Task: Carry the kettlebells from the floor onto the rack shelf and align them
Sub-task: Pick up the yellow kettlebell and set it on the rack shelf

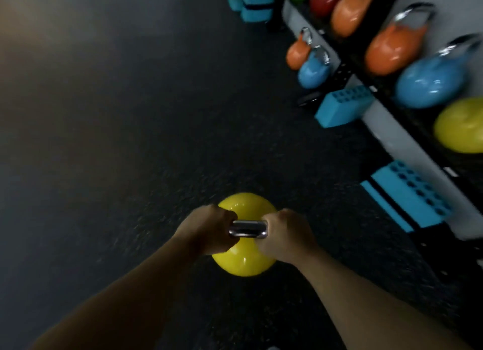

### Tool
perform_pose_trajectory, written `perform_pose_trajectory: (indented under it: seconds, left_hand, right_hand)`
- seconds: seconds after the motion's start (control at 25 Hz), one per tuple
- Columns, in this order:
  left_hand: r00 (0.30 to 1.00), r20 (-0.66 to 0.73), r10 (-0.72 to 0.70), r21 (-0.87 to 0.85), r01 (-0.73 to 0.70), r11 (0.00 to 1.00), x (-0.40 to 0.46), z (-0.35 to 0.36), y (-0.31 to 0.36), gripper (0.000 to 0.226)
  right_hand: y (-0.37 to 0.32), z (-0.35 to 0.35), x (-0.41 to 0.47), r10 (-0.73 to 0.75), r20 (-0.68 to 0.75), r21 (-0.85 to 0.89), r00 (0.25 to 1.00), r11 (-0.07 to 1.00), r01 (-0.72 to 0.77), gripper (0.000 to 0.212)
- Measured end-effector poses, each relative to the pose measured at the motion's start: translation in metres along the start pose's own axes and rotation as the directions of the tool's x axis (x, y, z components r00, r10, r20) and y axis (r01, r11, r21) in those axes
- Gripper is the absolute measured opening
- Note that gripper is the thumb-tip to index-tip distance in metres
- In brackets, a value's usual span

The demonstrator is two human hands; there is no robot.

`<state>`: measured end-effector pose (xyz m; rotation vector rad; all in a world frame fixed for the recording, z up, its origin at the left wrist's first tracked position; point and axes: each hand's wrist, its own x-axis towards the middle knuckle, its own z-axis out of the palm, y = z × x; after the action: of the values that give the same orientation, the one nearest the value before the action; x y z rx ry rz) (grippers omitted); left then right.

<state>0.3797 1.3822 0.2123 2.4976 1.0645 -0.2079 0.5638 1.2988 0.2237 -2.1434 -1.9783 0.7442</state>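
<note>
**Two hands on the yellow kettlebell, rack off to the right**

Both hands are wrapped around the steel handle (pixel 248 229) of a yellow kettlebell (pixel 244 260): the left hand (pixel 209 229) grips its left end, the right hand (pixel 283 232) its right end, with a short bare stretch of metal between the fists. The bell sits over the dark rubber floor (pixel 117 140); whether it rests on the floor or hangs just clear of it cannot be told from this blurred view.

The rack shelf (pixel 407 145) runs well to the right of the held kettlebell. On it stand another yellow kettlebell (pixel 460 126), a blue kettlebell (pixel 428 85) and an orange kettlebell (pixel 392 49), with more beyond. A small orange one (pixel 296 55) and a small blue one (pixel 313 71) sit lower down, beside the rack. Blue foam blocks (pixel 342 106) lie on the floor along the rack's foot.

The bell is probably heavy, rigid and dense, with a smooth glossy body that offers no purchase. The handle is the sensible hold, and a two-handed grip suits the weight. Polished steel could slip in a sweaty palm, so a full, firm wrap matters during the carry.
</note>
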Motion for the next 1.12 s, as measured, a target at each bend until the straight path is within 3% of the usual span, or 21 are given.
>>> perform_pose_trajectory:
  seconds: [0.24,0.44,0.68,1.0,1.12]
  left_hand:
    - [0.958,-0.031,0.284,0.065,-0.282,0.957,0.16,-0.038,0.135,0.018]
    - [0.866,-0.035,0.499,0.084,-0.495,0.865,0.268,-0.058,0.224,0.018]
    - [0.7,-0.001,0.714,0.174,-0.703,0.69,0.382,-0.071,0.36,0.023]
    - [0.478,-0.018,0.878,0.263,-0.845,0.466,0.495,-0.067,0.543,0.029]
    - [0.411,-0.007,0.911,0.291,-0.871,0.396,0.538,-0.06,0.595,0.026]
  right_hand:
    - [0.144,-0.103,-0.014,0.235,-0.255,-0.03,0.938,0.968,-0.251,0.012]
    - [0.233,-0.16,-0.017,0.462,-0.333,-0.01,0.822,0.87,-0.493,0.014]
    - [0.345,-0.223,-0.048,0.649,-0.483,0.113,0.588,0.712,-0.693,0.023]
    - [0.493,-0.302,-0.094,0.746,-0.591,0.271,0.307,0.542,-0.796,0.029]
    - [0.542,-0.322,-0.097,0.76,-0.601,0.31,0.246,0.506,-0.805,0.022]
